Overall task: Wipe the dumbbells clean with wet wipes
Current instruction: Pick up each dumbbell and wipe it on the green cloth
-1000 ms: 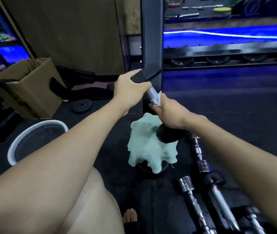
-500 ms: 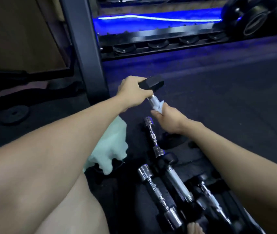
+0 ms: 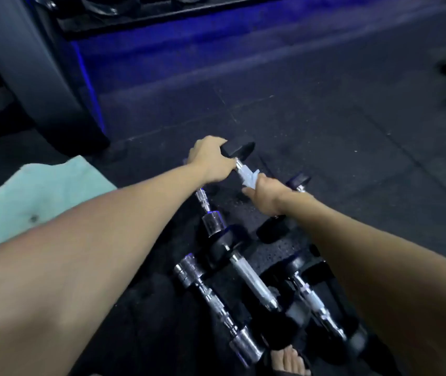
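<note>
Fingers of our left hand (image 3: 211, 161) curl round the black hexagonal rubber head of the small dumbbell (image 3: 237, 150), holding it raised above the dark rubber floor (image 3: 325, 137). Fingers of our right hand (image 3: 266, 198) close round the chrome handle with the white wet wipe (image 3: 249, 175) wrapped between palm and metal; a tuft of wipe sticks out above the fist. We cannot see the dumbbell's lower head, which the right hand and wrist hide.

Below the hands, several more dumbbells lie side by side on the floor: chrome ones with cylindrical heads (image 3: 216, 302) and black-headed ones with chrome handles (image 3: 251, 280). One further black-headed dumbbell (image 3: 297, 183) lies just beyond the right hand. A pale green cloth (image 3: 45, 196) lies on the floor to the left, near a grey steel rack upright (image 3: 31, 63).

We judge the handle wipe to be in progress. Risks from here:

- A wet handle gives poor friction. If the left-hand grip on the head slackens, the dumbbell may drop onto the row beneath or onto the bare toes (image 3: 289, 359) at the lower edge.
- The wipe may bunch or tear on the handle's knurling, leaving part uncleaned.
- The heads may be skipped if only the handle is rubbed.
</note>
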